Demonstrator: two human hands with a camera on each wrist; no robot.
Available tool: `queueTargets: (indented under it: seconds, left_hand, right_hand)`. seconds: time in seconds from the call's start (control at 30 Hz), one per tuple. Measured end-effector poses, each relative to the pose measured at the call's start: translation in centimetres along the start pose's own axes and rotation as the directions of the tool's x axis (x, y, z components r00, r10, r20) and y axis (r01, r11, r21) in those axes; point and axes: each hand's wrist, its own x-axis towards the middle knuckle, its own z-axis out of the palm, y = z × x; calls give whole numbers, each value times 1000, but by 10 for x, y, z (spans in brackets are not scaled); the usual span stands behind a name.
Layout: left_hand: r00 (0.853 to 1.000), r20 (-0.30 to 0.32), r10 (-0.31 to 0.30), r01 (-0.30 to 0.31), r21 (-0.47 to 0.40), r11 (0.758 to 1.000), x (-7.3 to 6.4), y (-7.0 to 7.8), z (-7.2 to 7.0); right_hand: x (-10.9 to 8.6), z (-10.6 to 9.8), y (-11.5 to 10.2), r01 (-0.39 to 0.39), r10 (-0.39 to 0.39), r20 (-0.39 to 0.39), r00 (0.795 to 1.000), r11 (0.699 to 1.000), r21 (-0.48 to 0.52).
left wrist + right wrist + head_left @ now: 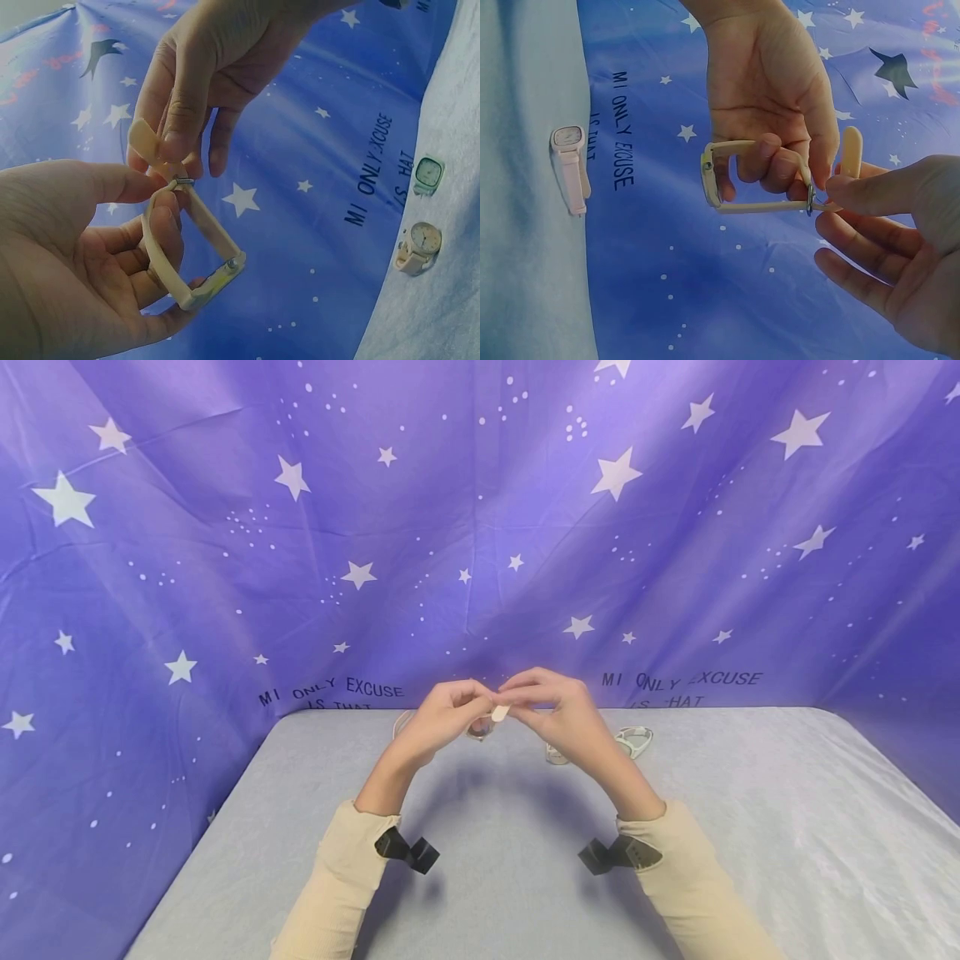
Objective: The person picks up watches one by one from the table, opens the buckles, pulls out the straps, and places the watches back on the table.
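Note:
Both hands hold one wristwatch (166, 262) with a cream strap, raised above the table in the head view. Its strap is bent into a loop, with the free end (851, 154) sticking out past the metal buckle (810, 200). My left hand (446, 714) grips the strap beside the buckle, some of its fingers inside the loop. Thumb and fingers of my right hand (562, 706) pinch the strap at its free end. The watch case (710, 180) hangs at the far side of the loop from the buckle.
On the grey-covered table (480, 877) lie a pale green square watch (429, 172) and a pink-strapped round watch (425, 238), both to the right. A pink square watch (568, 136) lies to the left. A purple star-print curtain (480, 527) hangs behind the table's far edge.

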Motion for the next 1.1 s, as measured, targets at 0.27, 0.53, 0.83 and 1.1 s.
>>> queueTargets:
  seconds: [0.27, 0.53, 0.83, 1.1]
  left_hand:
    - [1000, 21, 17, -17, 0, 1000, -1, 1, 0]
    - [999, 28, 34, -33, -18, 999, -1, 1, -1]
    - [1000, 12, 28, -28, -14, 1000, 0, 0, -1]
    - [998, 35, 45, -44, -30, 999, -1, 0, -2]
  right_hand:
    - [0, 1, 1, 15, -15, -4, 1000, 1000, 9]
    - [1, 1, 1, 5, -5, -3, 1000, 1000, 12]
    - [-1, 0, 2, -28, 27, 42, 999, 999, 27]
    - [1, 0, 2, -33, 33, 31, 999, 999, 15]
